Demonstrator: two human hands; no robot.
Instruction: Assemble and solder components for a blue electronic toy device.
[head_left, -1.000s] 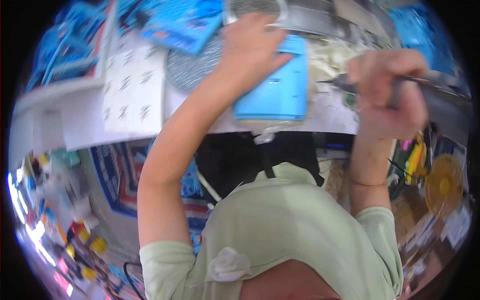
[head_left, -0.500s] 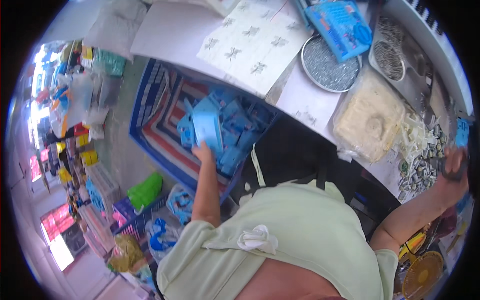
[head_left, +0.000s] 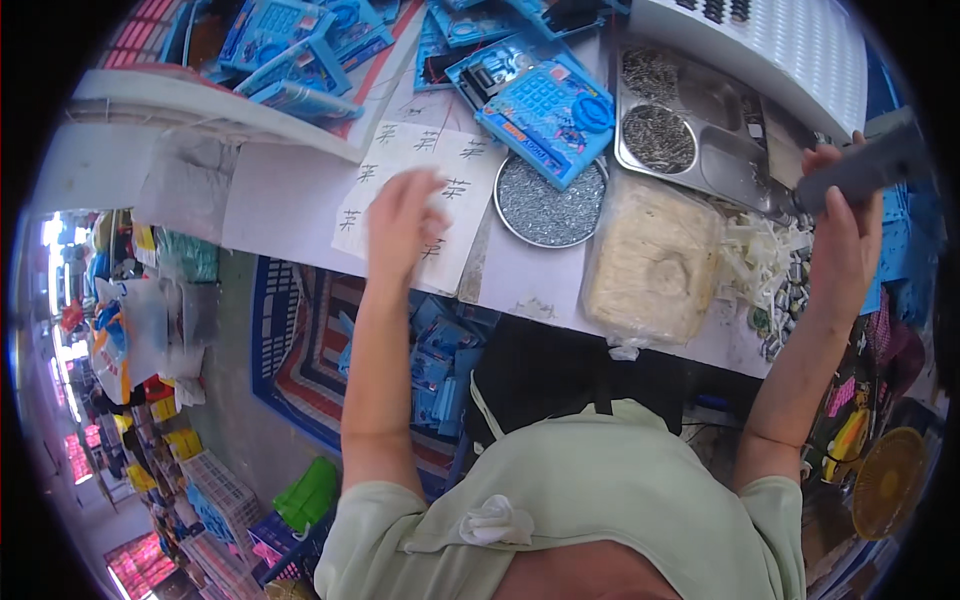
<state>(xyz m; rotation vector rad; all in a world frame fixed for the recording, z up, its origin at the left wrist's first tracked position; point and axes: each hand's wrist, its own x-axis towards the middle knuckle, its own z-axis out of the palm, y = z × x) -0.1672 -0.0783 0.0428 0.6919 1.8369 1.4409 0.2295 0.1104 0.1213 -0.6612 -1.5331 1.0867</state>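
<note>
My left hand [head_left: 402, 225] hovers empty and blurred over a white sheet with printed marks [head_left: 420, 195] on the white table [head_left: 280, 205], fingers spread. My right hand [head_left: 840, 235] is raised at the right and grips a grey electric screwdriver [head_left: 865, 170]. A blue toy calculator [head_left: 545, 105] lies beyond the sheet, next to a round tin of small screws [head_left: 550, 205]. A striped basket on the floor [head_left: 300, 350] holds several blue parts [head_left: 440, 365] beside my left forearm.
A clear bag of pale pieces [head_left: 655, 265] lies at the table's near edge. A metal tray with screw compartments [head_left: 690, 120] and a white perforated panel [head_left: 770, 50] stand at the back right. More blue calculators [head_left: 290, 50] are piled at the back left. A yellow fan [head_left: 885, 480] sits low right.
My left hand has come up from the floor basket, where it held a blue part, to the white sheet, now empty. The view tilted back to the table; the right hand keeps the screwdriver.
</note>
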